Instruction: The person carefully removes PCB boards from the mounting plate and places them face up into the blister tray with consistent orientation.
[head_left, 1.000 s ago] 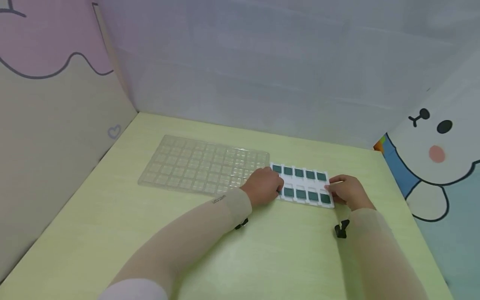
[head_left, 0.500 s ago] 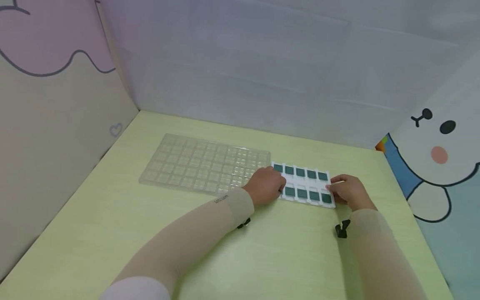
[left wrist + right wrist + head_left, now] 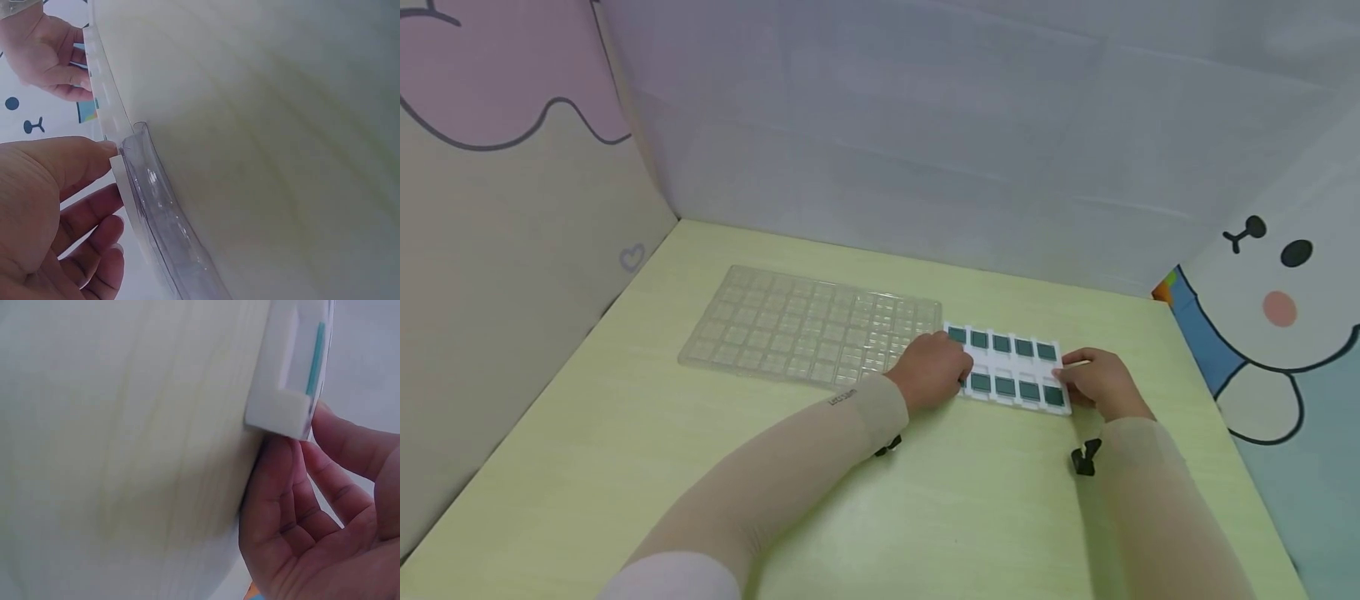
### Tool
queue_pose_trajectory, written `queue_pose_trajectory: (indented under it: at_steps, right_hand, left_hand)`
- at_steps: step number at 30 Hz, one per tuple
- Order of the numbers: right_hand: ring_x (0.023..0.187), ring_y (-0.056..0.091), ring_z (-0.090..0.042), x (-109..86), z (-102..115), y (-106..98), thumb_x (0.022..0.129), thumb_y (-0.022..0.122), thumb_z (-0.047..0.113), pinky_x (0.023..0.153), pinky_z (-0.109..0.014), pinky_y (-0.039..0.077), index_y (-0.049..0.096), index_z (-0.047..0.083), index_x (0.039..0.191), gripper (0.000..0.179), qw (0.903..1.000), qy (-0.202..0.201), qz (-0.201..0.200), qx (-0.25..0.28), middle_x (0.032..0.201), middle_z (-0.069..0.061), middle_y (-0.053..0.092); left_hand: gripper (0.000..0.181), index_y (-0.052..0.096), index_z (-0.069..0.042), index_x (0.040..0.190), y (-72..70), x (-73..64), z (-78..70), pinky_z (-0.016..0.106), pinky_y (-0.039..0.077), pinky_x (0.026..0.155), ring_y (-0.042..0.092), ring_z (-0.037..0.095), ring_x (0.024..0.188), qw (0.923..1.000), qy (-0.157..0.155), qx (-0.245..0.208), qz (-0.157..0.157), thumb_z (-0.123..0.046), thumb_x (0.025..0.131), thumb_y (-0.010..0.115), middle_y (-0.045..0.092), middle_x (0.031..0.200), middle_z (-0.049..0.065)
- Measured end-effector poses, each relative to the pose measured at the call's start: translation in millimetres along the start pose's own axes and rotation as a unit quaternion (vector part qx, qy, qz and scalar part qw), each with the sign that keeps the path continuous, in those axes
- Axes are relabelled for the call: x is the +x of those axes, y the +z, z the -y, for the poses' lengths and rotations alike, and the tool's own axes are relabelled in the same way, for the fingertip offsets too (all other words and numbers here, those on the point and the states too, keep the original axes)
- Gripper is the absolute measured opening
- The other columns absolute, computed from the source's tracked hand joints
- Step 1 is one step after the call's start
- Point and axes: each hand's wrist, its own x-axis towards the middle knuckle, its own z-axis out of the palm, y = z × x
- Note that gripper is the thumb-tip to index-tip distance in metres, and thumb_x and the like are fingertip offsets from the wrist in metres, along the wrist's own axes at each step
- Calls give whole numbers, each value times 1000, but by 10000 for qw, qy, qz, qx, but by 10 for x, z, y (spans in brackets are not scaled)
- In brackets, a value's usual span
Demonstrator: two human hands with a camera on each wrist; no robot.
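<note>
A white plastic tray lies on the table, holding dark green square pieces in two rows. At its left end is my left hand, covering part of that end; the left wrist view shows its thumb and curled fingers gripping the edge, where the white tray meets a clear tray. My right hand pinches the right end. In the right wrist view its thumb is on the top edge of the white tray and the fingers are against the end below.
The large clear plastic tray with many square compartments lies flat to the left, its right end beside the white tray. A pale wall rises behind the pale yellow table. Printed side panels stand left and right.
Both hands stay at the ends of the white tray. The head view has shifted very slightly; nothing else visibly moves.
</note>
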Motion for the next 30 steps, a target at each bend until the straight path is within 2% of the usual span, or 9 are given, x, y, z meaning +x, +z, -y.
queue_pose_trajectory:
  at_steps: [11, 18, 24, 30]
  right_hand:
    - [97, 55, -30, 12, -10, -12, 101, 68, 23, 74, -32, 49, 51, 4, 146, 52, 10000, -71, -40, -47, 135, -23, 51]
    - [100, 54, -31, 20, 15, -2, 101, 69, 22, 74, -32, 48, 51, 4, 147, 52, 9999, -49, -104, -100, 138, -24, 48]
    - [98, 55, -30, 16, 10, -5, 101, 69, 22, 72, -32, 49, 51, 4, 146, 52, 9999, -87, -101, -78, 136, -23, 49]
    - [98, 55, -30, 28, 21, 7, 101, 69, 22, 72, -31, 48, 52, 5, 146, 52, 9999, -14, -138, -69, 137, -23, 48]
  left_hand:
    - [12, 74, -23, 87, -10, -13, 8, 30, 46, 75, 54, 12, 83, 9996, 3, -254, -143, -13, 94, 71, 64, 83, -13]
    - [7, 75, -21, 91, -112, -75, 39, 30, 49, 80, 57, 12, 87, 9986, -101, -509, -143, -17, 96, 72, 66, 88, -12]
    - [5, 76, -19, 94, -198, -150, 121, 28, 50, 81, 59, 11, 87, 9967, -137, -784, -186, -16, 95, 72, 67, 92, -11]
    - [8, 75, -19, 99, -228, -222, 222, 27, 49, 80, 57, 12, 88, 9932, -358, -1104, -63, -14, 97, 69, 63, 96, -8]
